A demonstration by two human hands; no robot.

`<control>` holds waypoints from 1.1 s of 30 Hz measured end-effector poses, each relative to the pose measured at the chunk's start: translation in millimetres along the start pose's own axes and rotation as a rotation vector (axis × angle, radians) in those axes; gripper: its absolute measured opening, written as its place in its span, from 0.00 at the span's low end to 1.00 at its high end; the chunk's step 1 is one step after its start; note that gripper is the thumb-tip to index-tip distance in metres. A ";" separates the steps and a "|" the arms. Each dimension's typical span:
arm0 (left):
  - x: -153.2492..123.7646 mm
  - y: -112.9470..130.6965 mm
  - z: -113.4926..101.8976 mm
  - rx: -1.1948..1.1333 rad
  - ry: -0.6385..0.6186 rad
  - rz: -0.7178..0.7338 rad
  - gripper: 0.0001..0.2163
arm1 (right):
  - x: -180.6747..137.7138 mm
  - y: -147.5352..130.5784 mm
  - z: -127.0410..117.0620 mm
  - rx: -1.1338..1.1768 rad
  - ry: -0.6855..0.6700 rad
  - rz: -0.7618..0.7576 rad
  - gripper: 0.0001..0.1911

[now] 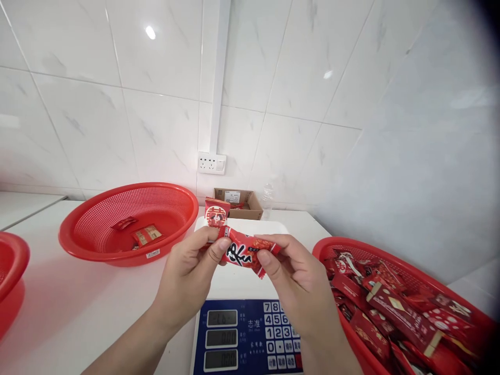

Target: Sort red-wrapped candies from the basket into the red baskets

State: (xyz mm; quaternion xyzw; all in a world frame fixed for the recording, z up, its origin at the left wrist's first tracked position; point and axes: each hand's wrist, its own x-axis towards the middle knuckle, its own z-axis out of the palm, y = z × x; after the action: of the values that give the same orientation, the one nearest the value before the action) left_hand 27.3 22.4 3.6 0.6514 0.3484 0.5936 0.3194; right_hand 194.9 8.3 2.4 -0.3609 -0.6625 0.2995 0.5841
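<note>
A red snack packet (pixel 242 251) with black lettering is stretched between my two hands above the weighing scale. My left hand (pixel 195 263) pinches its left end between thumb and fingers. A second red packet (pixel 217 212), with a round white emblem, stands up at the fingers of that same hand. At the other end of the lettered packet, my right hand (pixel 295 265) grips the corner. Beneath them lies the scale's white pan (pixel 242 284), and the blue keypad panel (pixel 250 338) with its displays faces me.
On the left, a red plastic basket (pixel 128 250) holds a few packets; part of another red basket (pixel 11 271) shows at the edge. A red basket (pixel 336 245) heaped with wrapped snacks stands right. Behind the scale is a cardboard box (pixel 250 213), below a wall socket (pixel 211 163).
</note>
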 end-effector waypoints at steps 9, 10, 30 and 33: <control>1.4 -3.8 4.9 0.159 -0.088 0.002 0.12 | 1.8 -4.5 -19.0 -0.244 -0.228 0.080 0.16; 1.5 -3.1 4.3 0.162 -0.107 0.003 0.11 | 1.8 -4.0 -18.8 -0.260 -0.241 0.072 0.16; -14.3 16.5 0.7 -0.350 -0.117 -0.346 0.26 | 37.1 74.1 -13.6 -0.831 -0.195 0.337 0.12; -18.6 21.2 2.0 -0.411 -0.154 -0.355 0.26 | 36.4 73.1 -20.4 -0.891 -0.216 0.319 0.15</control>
State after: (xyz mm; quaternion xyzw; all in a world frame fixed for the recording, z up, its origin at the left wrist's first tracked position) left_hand 29.9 -4.8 10.7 0.5450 0.3039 0.5353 0.5693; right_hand 222.4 78.9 -34.3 -0.6398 -0.7196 0.1082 0.2471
